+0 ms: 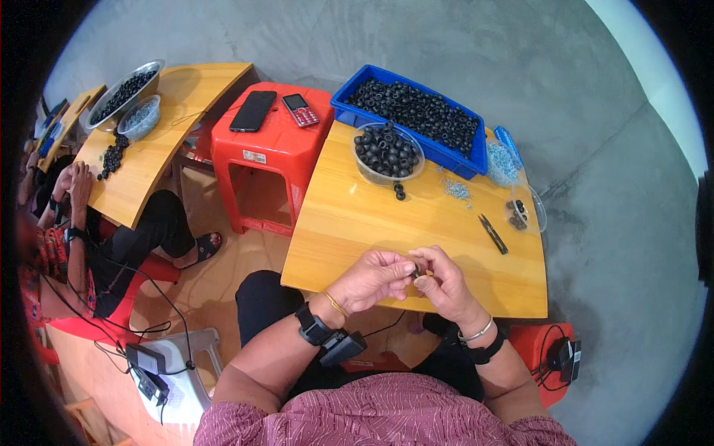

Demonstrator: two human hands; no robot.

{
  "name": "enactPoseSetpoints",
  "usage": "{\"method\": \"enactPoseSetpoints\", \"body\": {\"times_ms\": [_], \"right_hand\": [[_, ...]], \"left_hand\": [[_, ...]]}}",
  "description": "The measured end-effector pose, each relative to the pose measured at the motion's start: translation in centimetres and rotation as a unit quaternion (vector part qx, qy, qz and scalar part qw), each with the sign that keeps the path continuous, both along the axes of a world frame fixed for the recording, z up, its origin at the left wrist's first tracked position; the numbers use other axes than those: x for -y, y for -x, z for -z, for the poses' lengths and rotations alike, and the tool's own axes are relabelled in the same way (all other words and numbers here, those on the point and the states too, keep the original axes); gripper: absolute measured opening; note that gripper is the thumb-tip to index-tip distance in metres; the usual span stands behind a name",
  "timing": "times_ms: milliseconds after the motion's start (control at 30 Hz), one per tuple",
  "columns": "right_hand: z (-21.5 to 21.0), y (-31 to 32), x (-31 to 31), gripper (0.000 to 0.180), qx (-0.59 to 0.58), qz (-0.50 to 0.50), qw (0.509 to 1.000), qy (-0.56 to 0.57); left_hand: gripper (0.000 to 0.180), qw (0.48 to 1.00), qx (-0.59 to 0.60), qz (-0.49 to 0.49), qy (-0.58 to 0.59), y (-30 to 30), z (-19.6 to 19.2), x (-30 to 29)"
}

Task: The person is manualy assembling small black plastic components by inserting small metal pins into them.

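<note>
Above the near edge of the yellow wooden table [335,253], my two hands meet fingertip to fingertip. A small black round piece [416,273] sits between them, mostly covered by the fingers. My left hand [375,281] pinches it from the left with thumb and finger. From the other side my right hand [448,286] is closed on the same piece. Beyond them stands a clear tub [388,177] of black bead-like pieces, with two loose ones [400,192] in front. Small black thread snips [493,234] lie to the right, beside scattered pale bits [456,189].
At the back a blue tray [468,168] holds many black pieces. Pale blue bits fill a small container [504,163]; a round clear dish [518,215] holds a few black pieces. Two phones lie on a red stool [279,152]. At left, a person [71,245] works at another table.
</note>
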State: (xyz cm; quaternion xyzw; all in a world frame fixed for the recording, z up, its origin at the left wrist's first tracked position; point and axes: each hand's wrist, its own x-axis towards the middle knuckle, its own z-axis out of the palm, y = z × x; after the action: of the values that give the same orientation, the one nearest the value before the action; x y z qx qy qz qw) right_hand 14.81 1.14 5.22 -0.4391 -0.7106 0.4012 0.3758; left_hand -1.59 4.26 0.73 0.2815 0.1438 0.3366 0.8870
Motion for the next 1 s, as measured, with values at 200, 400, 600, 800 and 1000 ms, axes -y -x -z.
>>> {"method": "enactPoseSetpoints", "body": {"times_ms": [200, 400, 600, 800, 1000], "right_hand": [[0.78, -0.20, -0.20, 0.029, 0.055, -0.029, 0.992, -0.106], [0.73, 0.33, -0.35, 0.028, 0.109, -0.017, 0.972, -0.208], [0.28, 0.22, -0.26, 0.029, 0.132, -0.021, 0.971, -0.197], [0.38, 0.14, -0.01, 0.029, 0.144, -0.024, 0.973, -0.178], [0.73, 0.35, 0.30, 0.029, 0.147, -0.018, 0.971, -0.190]], "left_hand": [[0.015, 1.000, 0.008, 0.008, 0.002, -0.15, -0.03, -0.04], [0.016, 1.000, 0.007, 0.010, 0.021, -0.11, -0.08, -0.06], [0.017, 1.000, -0.005, 0.010, 0.010, -0.29, 0.15, -0.01], [0.017, 0.999, -0.033, 0.023, -0.034, -0.39, 0.42, 0.09], [0.021, 0.992, -0.062, 0.040, -0.098, -0.24, -0.15, 0.57]]}}
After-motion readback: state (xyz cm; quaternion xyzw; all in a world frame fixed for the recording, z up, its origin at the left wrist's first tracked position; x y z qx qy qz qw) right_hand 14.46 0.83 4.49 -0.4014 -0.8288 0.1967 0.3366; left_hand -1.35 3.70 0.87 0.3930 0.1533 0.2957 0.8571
